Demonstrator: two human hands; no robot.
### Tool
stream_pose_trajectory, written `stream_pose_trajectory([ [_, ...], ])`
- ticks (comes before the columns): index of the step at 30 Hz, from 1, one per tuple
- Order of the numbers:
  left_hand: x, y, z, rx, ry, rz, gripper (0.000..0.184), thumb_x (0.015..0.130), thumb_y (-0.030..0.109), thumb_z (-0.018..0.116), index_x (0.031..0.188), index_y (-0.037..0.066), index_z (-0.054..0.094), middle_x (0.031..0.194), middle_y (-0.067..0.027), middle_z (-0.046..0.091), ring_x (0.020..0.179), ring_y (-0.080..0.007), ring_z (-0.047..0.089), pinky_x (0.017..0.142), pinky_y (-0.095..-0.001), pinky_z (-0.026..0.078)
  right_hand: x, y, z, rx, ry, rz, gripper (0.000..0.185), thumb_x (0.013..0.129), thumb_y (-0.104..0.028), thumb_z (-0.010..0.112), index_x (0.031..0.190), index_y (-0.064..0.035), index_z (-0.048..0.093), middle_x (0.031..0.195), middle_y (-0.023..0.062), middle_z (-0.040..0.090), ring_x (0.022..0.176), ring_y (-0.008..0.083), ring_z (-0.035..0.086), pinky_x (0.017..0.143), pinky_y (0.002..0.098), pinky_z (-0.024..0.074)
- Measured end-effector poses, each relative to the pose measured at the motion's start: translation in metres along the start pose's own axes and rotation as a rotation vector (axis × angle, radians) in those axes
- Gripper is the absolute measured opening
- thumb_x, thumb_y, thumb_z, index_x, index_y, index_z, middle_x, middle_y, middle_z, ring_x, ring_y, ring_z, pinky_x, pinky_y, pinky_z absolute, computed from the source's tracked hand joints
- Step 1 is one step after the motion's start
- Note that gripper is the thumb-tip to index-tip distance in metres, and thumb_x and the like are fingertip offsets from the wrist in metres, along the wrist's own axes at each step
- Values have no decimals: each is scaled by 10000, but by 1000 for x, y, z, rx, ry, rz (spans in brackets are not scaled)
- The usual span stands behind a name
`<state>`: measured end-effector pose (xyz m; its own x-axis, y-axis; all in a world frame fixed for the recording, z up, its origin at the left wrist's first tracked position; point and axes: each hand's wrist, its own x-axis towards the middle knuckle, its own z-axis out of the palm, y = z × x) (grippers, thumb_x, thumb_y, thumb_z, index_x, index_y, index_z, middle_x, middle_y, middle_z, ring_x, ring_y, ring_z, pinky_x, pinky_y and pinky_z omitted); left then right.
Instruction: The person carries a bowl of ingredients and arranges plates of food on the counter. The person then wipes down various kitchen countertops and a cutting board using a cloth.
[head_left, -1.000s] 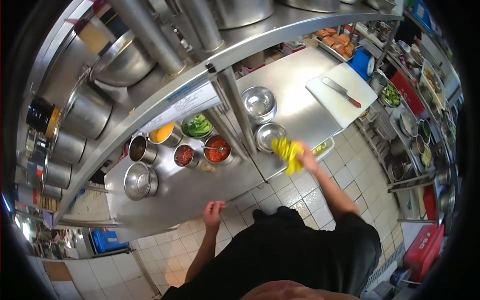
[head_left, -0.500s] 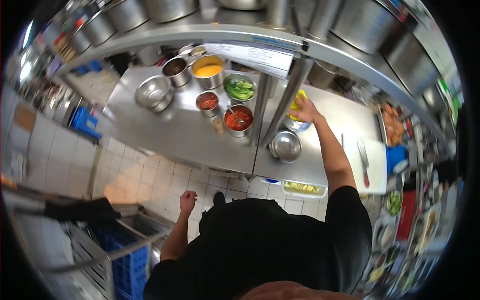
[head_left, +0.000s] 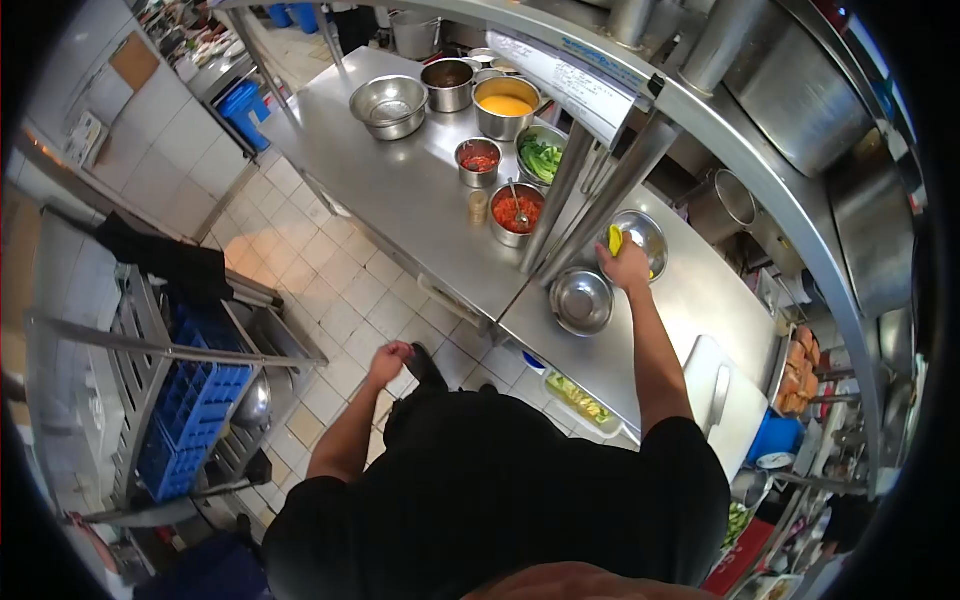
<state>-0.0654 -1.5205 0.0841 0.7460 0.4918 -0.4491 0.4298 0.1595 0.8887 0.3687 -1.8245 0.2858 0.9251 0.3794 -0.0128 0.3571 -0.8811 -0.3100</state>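
Note:
My right hand (head_left: pixel 625 264) is closed around some bright yellow food (head_left: pixel 615 240), too small to identify exactly. It is at the near left rim of a steel bowl (head_left: pixel 654 236); a bit more yellow shows low in that bowl. Right in front stands a second steel bowl (head_left: pixel 582 302), with nothing visible inside. My left hand (head_left: pixel 391 362) hangs over the floor beside my body, fingers curled in and nothing showing in them. Left of the shelf posts are a pot of chopped red food (head_left: pixel 510 212) with a spoon and a bowl of green leaves (head_left: pixel 541 160).
Steel posts (head_left: pixel 592 190) rise between the two counter parts. Farther left are a pot of orange liquid (head_left: pixel 505 106), a small red-filled pot (head_left: pixel 478 160) and a steel basin (head_left: pixel 388 108). A white cutting board (head_left: pixel 738 400) with a knife lies right. Blue crates (head_left: pixel 205 395) stand behind left.
My right hand has come nearer, closing on some of the yellow food heaped in the bowl before; the bowl now shows mostly bare. My view has turned, and my left hand stays low.

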Motion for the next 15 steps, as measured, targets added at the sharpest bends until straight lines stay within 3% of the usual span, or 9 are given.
stream_pose_trajectory([
  [4,2,16,-26,-95,220,0,201,930,193,463,884,46,592,829,-49,638,662,-130,581,603,-259,461,1,6,-1,170,147,93,674,742,-568,632,1071,14,547,1007,251,610,925,391,604,766,438,484],
  [5,0,21,-31,-108,257,-25,198,926,184,462,886,38,590,829,-59,637,671,-135,581,606,-264,465,12,25,16,451,374,-49,592,753,-495,680,1049,5,571,942,226,633,865,353,628,733,403,490],
  [9,-8,5,-49,-142,280,-124,183,906,159,469,890,17,584,828,-85,636,697,-155,581,614,-279,477,20,38,0,812,728,-22,358,828,-301,676,974,18,603,838,98,645,704,189,600,659,335,489],
  [12,-24,-30,-68,-122,315,-171,178,895,169,475,927,31,581,841,-82,643,641,-156,585,562,-268,458,-8,27,-38,1239,607,-15,251,850,-180,654,969,31,591,924,80,632,775,130,598,664,284,491],
  [15,-51,-68,-82,-129,391,-318,189,867,167,494,941,13,576,813,-96,637,609,-166,578,526,-266,450,-80,-31,-78,1171,269,-7,320,843,-125,648,1099,26,530,1015,104,615,874,163,609,774,293,506],
])
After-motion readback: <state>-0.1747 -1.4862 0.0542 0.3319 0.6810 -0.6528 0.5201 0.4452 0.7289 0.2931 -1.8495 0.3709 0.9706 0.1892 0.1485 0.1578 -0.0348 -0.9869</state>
